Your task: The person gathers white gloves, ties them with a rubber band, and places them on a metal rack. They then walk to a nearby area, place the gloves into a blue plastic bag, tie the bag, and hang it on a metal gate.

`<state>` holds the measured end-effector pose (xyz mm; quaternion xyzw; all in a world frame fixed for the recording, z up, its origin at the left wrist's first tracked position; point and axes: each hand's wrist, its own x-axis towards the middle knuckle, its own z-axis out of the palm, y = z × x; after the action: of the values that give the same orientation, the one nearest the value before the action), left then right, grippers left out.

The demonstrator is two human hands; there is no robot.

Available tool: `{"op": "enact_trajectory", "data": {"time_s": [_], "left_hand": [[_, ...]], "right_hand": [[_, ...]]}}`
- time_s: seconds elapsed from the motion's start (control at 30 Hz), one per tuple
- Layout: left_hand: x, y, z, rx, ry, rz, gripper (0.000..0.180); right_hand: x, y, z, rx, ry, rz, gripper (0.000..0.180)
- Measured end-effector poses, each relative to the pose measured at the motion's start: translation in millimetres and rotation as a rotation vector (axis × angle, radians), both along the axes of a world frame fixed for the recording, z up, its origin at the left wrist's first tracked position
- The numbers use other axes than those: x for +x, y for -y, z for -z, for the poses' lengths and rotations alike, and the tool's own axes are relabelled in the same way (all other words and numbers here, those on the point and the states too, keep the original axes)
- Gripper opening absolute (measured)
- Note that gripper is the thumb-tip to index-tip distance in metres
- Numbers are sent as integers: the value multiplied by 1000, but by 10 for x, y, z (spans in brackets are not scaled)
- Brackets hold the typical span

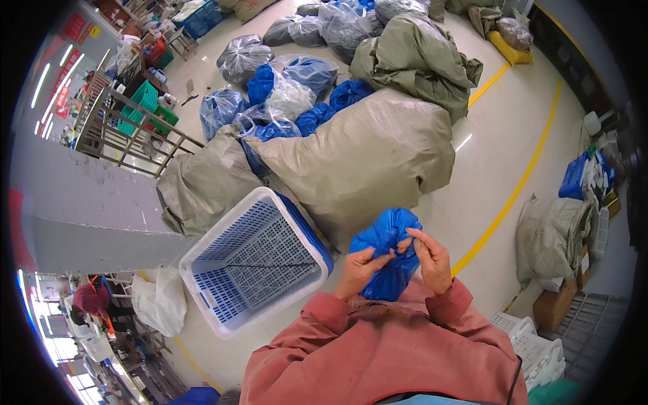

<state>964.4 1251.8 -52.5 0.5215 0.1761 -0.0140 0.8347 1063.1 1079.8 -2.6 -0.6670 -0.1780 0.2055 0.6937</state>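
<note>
Blue plastic bag (388, 253), centre frame: we pinch its gathered top with left hand (361, 268) and right hand (430, 260), knot unfinished; white-and-blue crate (253, 260) at lower left holds nothing.

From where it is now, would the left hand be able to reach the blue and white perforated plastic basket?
Probably yes: the blue and white perforated plastic basket sits open just beside the left hand with nothing between, though both hands grip a blue plastic bag.

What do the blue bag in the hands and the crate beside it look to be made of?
Blue bag: thin plastic film, likely; it crumples in soft glossy folds between both hands. Crate: rigid moulded plastic, apparently; white rim, blue perforated walls and floor, matte.
</note>
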Motion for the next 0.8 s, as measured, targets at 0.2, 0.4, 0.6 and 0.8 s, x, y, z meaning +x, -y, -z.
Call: {"op": "enact_trajectory", "data": {"time_s": [0.2,0.4,0.6,0.8], "left_hand": [[311,-415,-225,-342,0,-173,31],[544,-866,-585,-24,-422,-19,46],[1000,-472,-667,698,-621,334,83],[1393,-117,-367,1150,-704,788,57]], "right_hand": [[767,392,-77,141,-222,-72,31],[1868,691,-48,33,-249,-183,33],[2699,669,147,-143,-78,-353,31],[3187,699,433,-214,197,-392,26]]}}
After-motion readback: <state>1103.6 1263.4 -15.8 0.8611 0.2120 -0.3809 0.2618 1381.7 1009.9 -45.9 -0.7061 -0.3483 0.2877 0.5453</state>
